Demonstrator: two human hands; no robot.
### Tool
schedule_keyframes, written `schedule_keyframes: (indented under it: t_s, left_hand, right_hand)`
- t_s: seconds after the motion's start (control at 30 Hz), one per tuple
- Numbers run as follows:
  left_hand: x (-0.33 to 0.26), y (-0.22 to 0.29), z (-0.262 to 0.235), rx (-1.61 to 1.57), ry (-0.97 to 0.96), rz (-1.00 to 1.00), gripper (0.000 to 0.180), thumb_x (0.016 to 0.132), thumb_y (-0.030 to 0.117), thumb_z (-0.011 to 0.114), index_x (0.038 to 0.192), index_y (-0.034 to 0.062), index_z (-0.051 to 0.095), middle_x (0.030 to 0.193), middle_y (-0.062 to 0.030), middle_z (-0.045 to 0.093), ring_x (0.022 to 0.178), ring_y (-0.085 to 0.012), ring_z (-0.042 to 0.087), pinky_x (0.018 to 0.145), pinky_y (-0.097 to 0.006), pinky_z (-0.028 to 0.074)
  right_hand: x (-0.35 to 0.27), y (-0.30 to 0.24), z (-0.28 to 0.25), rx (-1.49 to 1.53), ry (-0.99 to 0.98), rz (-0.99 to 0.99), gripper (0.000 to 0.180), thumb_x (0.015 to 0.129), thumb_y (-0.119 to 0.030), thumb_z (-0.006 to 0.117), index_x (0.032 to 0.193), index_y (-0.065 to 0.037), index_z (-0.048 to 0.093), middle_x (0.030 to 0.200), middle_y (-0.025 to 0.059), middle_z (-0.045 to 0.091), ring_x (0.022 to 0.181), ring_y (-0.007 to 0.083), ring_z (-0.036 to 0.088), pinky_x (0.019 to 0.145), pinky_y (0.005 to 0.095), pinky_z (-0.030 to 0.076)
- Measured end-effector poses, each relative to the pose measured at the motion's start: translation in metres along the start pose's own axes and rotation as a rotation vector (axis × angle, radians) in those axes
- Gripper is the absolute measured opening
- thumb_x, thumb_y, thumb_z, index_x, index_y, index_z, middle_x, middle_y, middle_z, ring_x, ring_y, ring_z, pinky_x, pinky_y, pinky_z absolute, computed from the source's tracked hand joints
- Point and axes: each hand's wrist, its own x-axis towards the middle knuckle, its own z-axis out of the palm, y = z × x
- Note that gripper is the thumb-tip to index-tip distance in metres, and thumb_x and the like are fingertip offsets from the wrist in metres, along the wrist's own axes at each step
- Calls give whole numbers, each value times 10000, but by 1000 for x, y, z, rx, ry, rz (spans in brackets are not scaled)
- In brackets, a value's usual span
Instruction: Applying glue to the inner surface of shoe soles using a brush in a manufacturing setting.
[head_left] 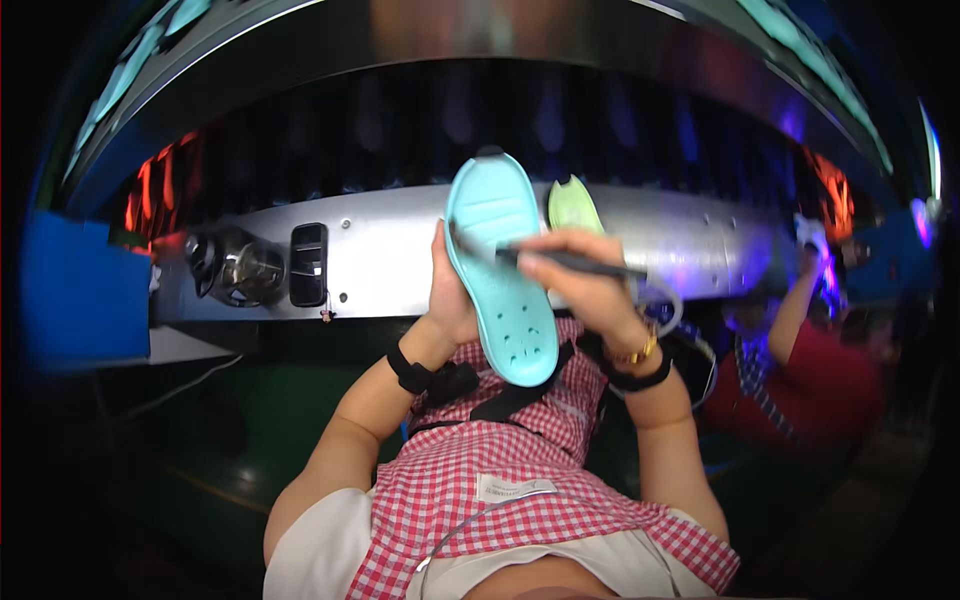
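Note:
A light-blue shoe sole (pixel 515 290) stands lengthwise in front of me, with a row of grooves at its far end and several small holes at its near end. My left hand (pixel 452 290) grips it by the left edge, fingers hidden behind it. In my right hand (pixel 588 285) is a slim black-handled brush (pixel 575 262), held like a pen over the middle of the sole. Its tip is smeared by motion, so I cannot tell whether it touches the surface. Beyond my right hand a pale green sole piece (pixel 574 207) lies on the metal ledge (pixel 385 255).
On the ledge to the left are a dark see-through jug (pixel 240 266) and a black phone (pixel 309 265) with a small charm. Blue panels (pixel 75 285) border the left end. At the right, a co-worker in red (pixel 810 385) reaches toward the ledge. A pale cable (pixel 665 292) loops near my right wrist.

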Motion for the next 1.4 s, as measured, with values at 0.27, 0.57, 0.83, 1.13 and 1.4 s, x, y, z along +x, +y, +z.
schedule_keyframes:
  t_s: [0.27,0.57,0.83,1.13,1.4]
  left_hand:
    - [-7,3,12,69,-57,81,675,827,622,223,1234,114,402,1138,-70,511,982,-204,520,852,-375,428]
    - [-11,-10,4,-12,-156,35,663,834,617,218,1220,121,429,1149,-54,496,1013,-187,486,892,-333,391]
    - [-16,-13,4,164,-55,73,705,812,659,164,1214,147,435,1163,-55,454,999,-207,443,898,-352,350]
    - [-10,-24,13,45,39,117,729,781,699,191,984,102,557,897,-49,573,801,-151,523,751,-318,442]
    - [-13,-21,22,-73,-3,295,656,821,628,274,1098,86,519,992,-46,571,878,-152,527,787,-321,438]
  right_hand:
    - [-4,13,4,90,259,-76,129,689,0,609,813,35,612,758,68,595,687,134,549,659,231,435]
    - [-18,16,10,273,150,-37,202,731,-46,568,900,61,539,829,141,589,743,163,553,709,241,424]
    - [-25,10,20,371,76,-102,217,765,-40,540,959,56,521,885,129,587,814,163,568,775,251,430]
    - [-31,30,3,253,-3,-137,197,753,-54,545,922,44,516,881,128,561,812,173,547,776,279,424]
    - [-32,38,-8,332,-89,-462,257,721,-145,585,897,26,506,878,155,560,793,229,546,807,384,416]
